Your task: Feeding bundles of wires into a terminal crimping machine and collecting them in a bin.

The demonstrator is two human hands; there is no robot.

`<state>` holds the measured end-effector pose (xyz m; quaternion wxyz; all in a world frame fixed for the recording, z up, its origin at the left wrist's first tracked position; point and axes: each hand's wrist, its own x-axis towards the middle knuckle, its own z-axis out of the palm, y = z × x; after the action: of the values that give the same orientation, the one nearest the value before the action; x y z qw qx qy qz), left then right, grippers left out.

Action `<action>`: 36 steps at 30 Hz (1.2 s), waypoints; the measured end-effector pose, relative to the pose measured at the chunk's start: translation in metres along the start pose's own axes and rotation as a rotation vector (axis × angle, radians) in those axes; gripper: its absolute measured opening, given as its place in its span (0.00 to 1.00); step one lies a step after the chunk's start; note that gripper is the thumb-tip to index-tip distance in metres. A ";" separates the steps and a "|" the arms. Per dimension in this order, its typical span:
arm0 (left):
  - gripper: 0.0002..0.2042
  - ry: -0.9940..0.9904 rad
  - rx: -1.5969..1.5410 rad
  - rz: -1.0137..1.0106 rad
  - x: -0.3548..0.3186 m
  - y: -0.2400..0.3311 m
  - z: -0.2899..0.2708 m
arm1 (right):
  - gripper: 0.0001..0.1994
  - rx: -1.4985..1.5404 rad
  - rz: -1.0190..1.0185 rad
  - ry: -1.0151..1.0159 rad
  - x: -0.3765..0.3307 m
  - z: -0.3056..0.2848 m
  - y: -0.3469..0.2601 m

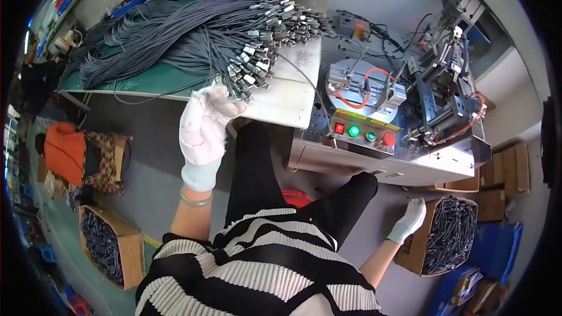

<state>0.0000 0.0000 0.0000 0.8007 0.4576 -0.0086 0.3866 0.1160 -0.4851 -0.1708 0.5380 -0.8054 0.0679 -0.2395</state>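
Note:
My left hand [205, 117], in a white glove, is raised at the near edge of the green table with its fingers curled. A thin grey cable loops over the table edge and runs up to those fingers, which close on it; the exact grip is partly hidden. Just beyond lies a big heap of grey cables [170, 35], their metal connectors [252, 67] bunched toward the right. My right hand [411, 217], also gloved, hangs low on the right with its fingers stretched out and nothing seen in them. It is beside a cardboard box [414, 257] filled with small dark parts [449, 234].
Right of the white board [293, 96] stands a machine with a round metal plate [351, 85], red tubing and a panel of buttons [363, 133]. One cable end dangles in front of it. Another box of dark parts [102, 246] is at lower left, near an orange-draped chair [64, 149].

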 end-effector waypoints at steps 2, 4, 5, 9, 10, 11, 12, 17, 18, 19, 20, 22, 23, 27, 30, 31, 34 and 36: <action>0.19 -0.003 0.020 0.003 0.002 -0.005 -0.003 | 0.09 0.016 -0.030 -0.103 0.002 0.055 -0.044; 0.17 -0.131 0.472 0.003 0.006 -0.020 -0.001 | 0.07 0.301 0.092 -0.297 -0.028 0.074 -0.063; 0.16 -0.192 0.700 0.011 0.009 -0.027 -0.001 | 0.07 0.257 0.134 -0.414 -0.041 0.086 -0.074; 0.14 -0.548 1.221 0.302 0.053 -0.072 0.012 | 0.19 0.076 -0.037 -0.630 -0.064 0.147 -0.114; 0.14 -0.680 1.368 0.454 0.065 -0.086 0.015 | 0.19 -0.050 -0.141 -0.646 -0.061 0.163 -0.132; 0.13 -0.811 1.506 0.617 0.076 -0.101 0.017 | 0.20 -0.179 -0.240 -0.662 -0.058 0.177 -0.147; 0.13 -0.847 1.481 0.638 0.087 -0.114 0.019 | 0.20 -0.282 -0.345 -0.642 -0.058 0.189 -0.147; 0.10 -1.233 1.542 0.535 0.123 -0.148 0.009 | 0.18 -0.504 -0.298 -0.658 -0.053 0.222 -0.145; 0.09 -1.323 1.466 0.515 0.126 -0.147 0.012 | 0.16 -0.383 -0.207 -0.735 -0.049 0.221 -0.147; 0.09 -1.340 1.459 0.526 0.126 -0.147 0.012 | 0.15 -0.256 -0.121 -0.813 -0.047 0.218 -0.152; 0.09 -1.311 1.369 0.532 0.125 -0.147 0.012 | 0.14 -0.127 -0.036 -0.887 -0.044 0.216 -0.156; 0.08 -1.291 1.275 0.541 0.126 -0.148 0.015 | 0.13 0.009 0.051 -0.949 -0.036 0.214 -0.155; 0.08 -1.340 1.317 0.535 0.125 -0.146 0.018 | 0.12 0.012 -0.054 -0.939 -0.029 0.213 -0.152; 0.07 -1.470 1.436 0.494 0.119 -0.146 0.027 | 0.09 -0.001 -0.363 -0.925 -0.010 0.208 -0.141; 0.07 -1.422 1.440 0.588 0.119 -0.149 0.034 | 0.08 -0.028 -0.311 -1.003 -0.005 0.203 -0.147; 0.08 -1.405 1.442 0.620 0.117 -0.150 0.036 | 0.08 -0.037 -0.295 -1.028 -0.004 0.200 -0.150; 0.08 -1.305 1.487 0.385 0.117 -0.142 0.043 | 0.07 0.034 -0.177 -0.934 0.014 0.191 -0.159; 0.09 -1.201 1.502 0.158 0.120 -0.141 0.048 | 0.07 -0.179 -0.475 -0.639 0.041 0.192 -0.164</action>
<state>0.1888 -0.0013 -0.0304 0.1329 0.9701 -0.1980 0.0456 0.2156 -0.2726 -0.0694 0.3897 -0.8762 -0.2698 -0.0879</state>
